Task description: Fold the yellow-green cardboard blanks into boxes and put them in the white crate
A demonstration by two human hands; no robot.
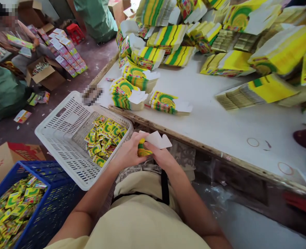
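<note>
Stretching across the upper right of the frame, a white-topped table (207, 103) with a worn wooden edge carries many bundled stacks of yellow-and-green cartons (233, 62), most heaped toward the top. Just beside its edge, left of centre, a white slotted plastic basket (49, 128) stands tilted in view, and a blue plastic crate (54, 186) fills the lower left corner. Green sacks (94, 20) bulge at the top and left edge. A co-worker (26, 31) sits in the upper left, near an open cardboard box (48, 74) and piled pink cartons (68, 52). At the centre, below the table edge, the person's left hand (131, 150) and right hand (165, 157) hold a small yellow-and-green carton (158, 139) between them, white flaps out to the right; the fingers of both are clamped on it. Yellow-and-green packets (107, 133) lie jumbled in the basket, and similar packets (13, 207) heap the crate. Smallest are two thin rings (279, 168), like rubber bands, on the table at right.
</note>
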